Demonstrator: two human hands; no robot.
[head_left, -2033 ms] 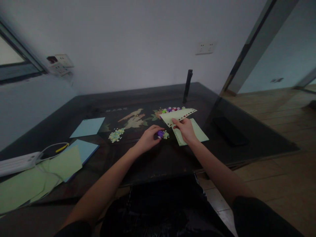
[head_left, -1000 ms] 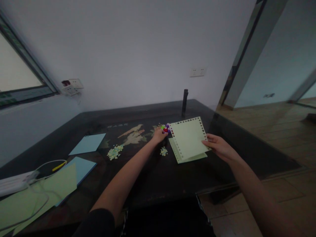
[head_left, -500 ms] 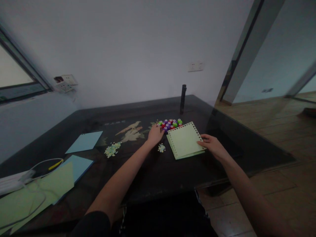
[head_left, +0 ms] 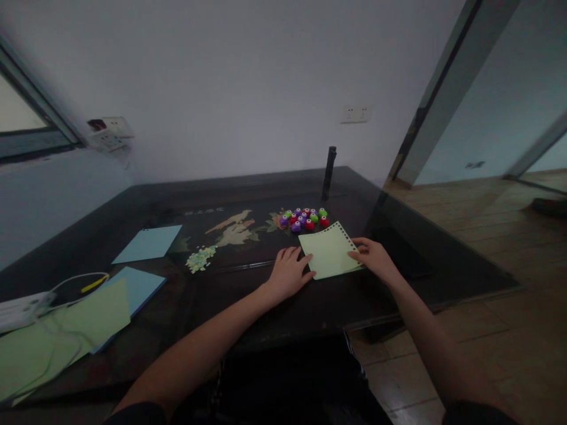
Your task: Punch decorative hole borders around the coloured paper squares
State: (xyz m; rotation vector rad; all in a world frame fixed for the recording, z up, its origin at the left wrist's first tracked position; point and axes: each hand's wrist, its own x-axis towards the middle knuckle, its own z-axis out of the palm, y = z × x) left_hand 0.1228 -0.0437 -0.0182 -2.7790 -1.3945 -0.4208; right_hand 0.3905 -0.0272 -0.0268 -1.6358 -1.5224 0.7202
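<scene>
A pale green sheet of paper, apparently folded, lies at a slant near the table's front edge, with a row of punched holes along its far and right edges. My right hand pinches its right edge, thumb on top. At the left edge, my left hand grips the paper with thumb and forefinger. Just beyond the sheet sits a cluster of small red, purple and green round pieces with white eye-like spots. The small pile of paper bits near the left hand is hidden now.
A larger pile of paper bits lies to the left. Blue sheets, green sheets and a white power strip with cables are farther left. An upright black cylinder stands at the back of the dark table.
My left hand has left the round pieces and come back to the paper's left edge. The sheet's layers now lie closer together. My right hand keeps its hold.
</scene>
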